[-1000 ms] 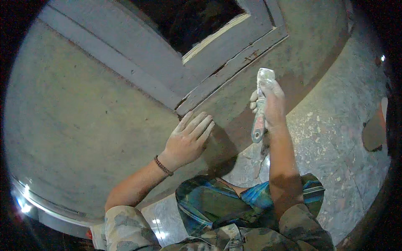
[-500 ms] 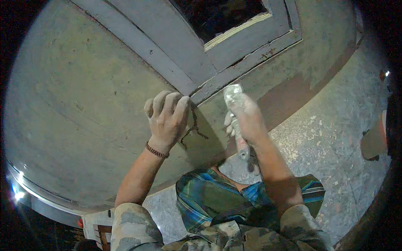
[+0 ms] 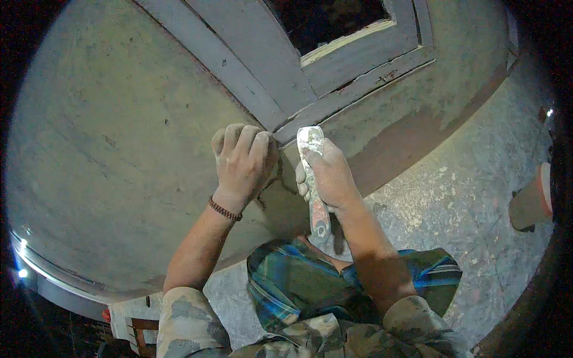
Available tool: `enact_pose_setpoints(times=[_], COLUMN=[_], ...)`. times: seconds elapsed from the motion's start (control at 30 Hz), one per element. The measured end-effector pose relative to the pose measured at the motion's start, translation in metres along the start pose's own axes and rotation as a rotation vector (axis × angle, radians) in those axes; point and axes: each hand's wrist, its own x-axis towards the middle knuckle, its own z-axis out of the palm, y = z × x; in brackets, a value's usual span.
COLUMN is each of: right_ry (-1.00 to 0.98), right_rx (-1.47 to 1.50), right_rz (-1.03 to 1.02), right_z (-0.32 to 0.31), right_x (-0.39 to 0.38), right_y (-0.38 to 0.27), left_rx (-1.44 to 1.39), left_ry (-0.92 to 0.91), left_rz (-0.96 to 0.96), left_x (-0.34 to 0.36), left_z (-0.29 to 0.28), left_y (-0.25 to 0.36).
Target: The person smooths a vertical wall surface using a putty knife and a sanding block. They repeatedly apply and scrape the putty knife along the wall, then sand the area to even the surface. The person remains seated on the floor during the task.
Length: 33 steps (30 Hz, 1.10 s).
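Observation:
My left hand (image 3: 245, 152), dusted grey, is closed with its fingers curled against the wall (image 3: 131, 149), beside the lower corner of the grey window frame (image 3: 250, 98). Whatever its fingers hold, if anything, is hidden behind the knuckles. Dark cracks (image 3: 262, 194) in the plaster run down below that hand. My right hand (image 3: 331, 173) is wrapped round a hand tool (image 3: 320, 218) with a worn red-and-grey handle and a hole in its butt. The tool's upper end is rounded and smeared white; I cannot make out its kind. It stands upright, a little right of my left hand.
Above is a dark window pane (image 3: 331, 24). A reddish-brown band (image 3: 394, 146) stains the wall's base. The speckled grey floor (image 3: 430, 209) lies at right, with a bucket-like container (image 3: 530, 200) on it. My legs, in blue-green checked cloth (image 3: 298, 280), are folded below.
My right hand has moved left with the tool, closer to my left hand, and the tool is now more upright. My left hand stays closed at the frame corner. The view has shifted slightly.

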Motion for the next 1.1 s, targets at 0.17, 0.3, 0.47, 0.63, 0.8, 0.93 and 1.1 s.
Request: enact_pose_setpoints(times=[0.17, 0.3, 0.47, 0.63, 0.8, 0.93, 1.1], right_ry=[0.040, 0.210, 0.043, -0.112, -0.097, -0.103, -0.064], right_rx=[-0.243, 0.073, 0.063, 0.121, 0.130, 0.156, 0.094], right_rz=[-0.097, -0.137, -0.084, -0.109, -0.107, -0.134, 0.000], right_z=[-0.006, -0.034, -0.041, -0.017, -0.007, -0.008, -0.002], right_x=[0.001, 0.006, 0.008, 0.016, 0.026, 0.031, 0.025], right_y=[0.002, -0.002, 0.010, 0.036, 0.046, 0.044, 0.044], left_rx=[-0.128, -0.321, -1.319, -1.318, -1.282, -1.194, -1.161], left_ry=[-0.086, -0.524, -0.602, -0.282, -0.110, -0.103, -0.131], left_rz=[0.043, -0.107, -1.000, -1.031, -1.011, -0.905, -0.966], left_x=[-0.015, -0.036, -0.068, -0.086, -0.092, -0.096, -0.098], left_z=[-0.004, -0.010, 0.000, 0.023, 0.047, 0.057, 0.045], left_y=[0.010, 0.030, 0.095, 0.144, 0.146, 0.142, 0.141])
